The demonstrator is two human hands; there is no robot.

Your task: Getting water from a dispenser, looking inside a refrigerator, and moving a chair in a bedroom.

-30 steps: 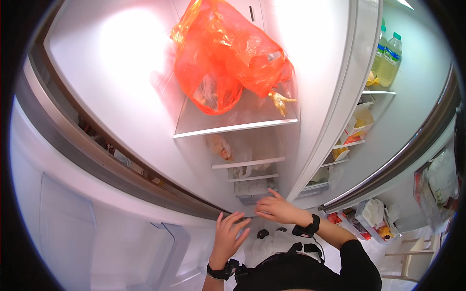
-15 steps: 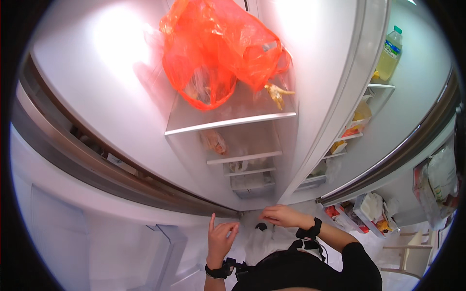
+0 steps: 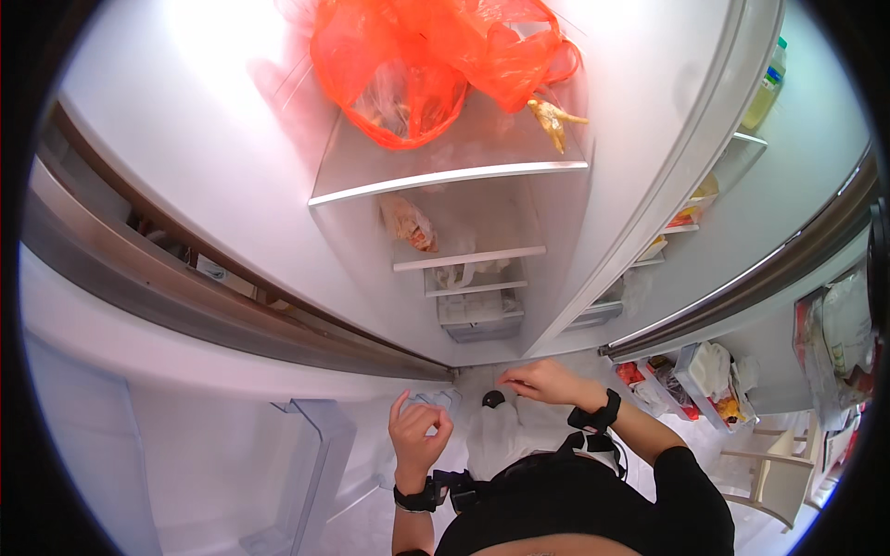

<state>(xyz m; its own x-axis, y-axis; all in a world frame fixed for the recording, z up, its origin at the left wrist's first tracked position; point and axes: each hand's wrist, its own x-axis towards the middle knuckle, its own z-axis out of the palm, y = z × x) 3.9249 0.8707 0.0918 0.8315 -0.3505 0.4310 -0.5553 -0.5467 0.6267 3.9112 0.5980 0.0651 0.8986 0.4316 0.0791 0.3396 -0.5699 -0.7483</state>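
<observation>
Low in the head view, my left hand (image 3: 419,435) is raised with its fingers loosely curled and apart, nothing in it. My right hand (image 3: 542,382) reaches leftward over my lap, fingers loosely bent and empty. Neither hand touches anything; both are in front of an open fridge compartment. A red plastic bag (image 3: 389,79) lies on its upper shelf (image 3: 454,178), its contents mostly hidden. From the bag's right side sticks a yellowish piece that looks like a chicken foot (image 3: 554,120). On the shelf below lies a clear bag of pinkish food (image 3: 409,223).
A second compartment on the right holds a bottle of pale liquid with a green cap (image 3: 766,88). The open right door carries bins of packages (image 3: 714,380). At the left, the other open door (image 3: 232,445) has a translucent rack (image 3: 320,454). A pale chair (image 3: 783,468) stands lower right.
The view has tipped downward, so the shelves and red bag sit higher. My left hand's raised index finger has bent and its fingers curled more. My right hand has barely changed.
</observation>
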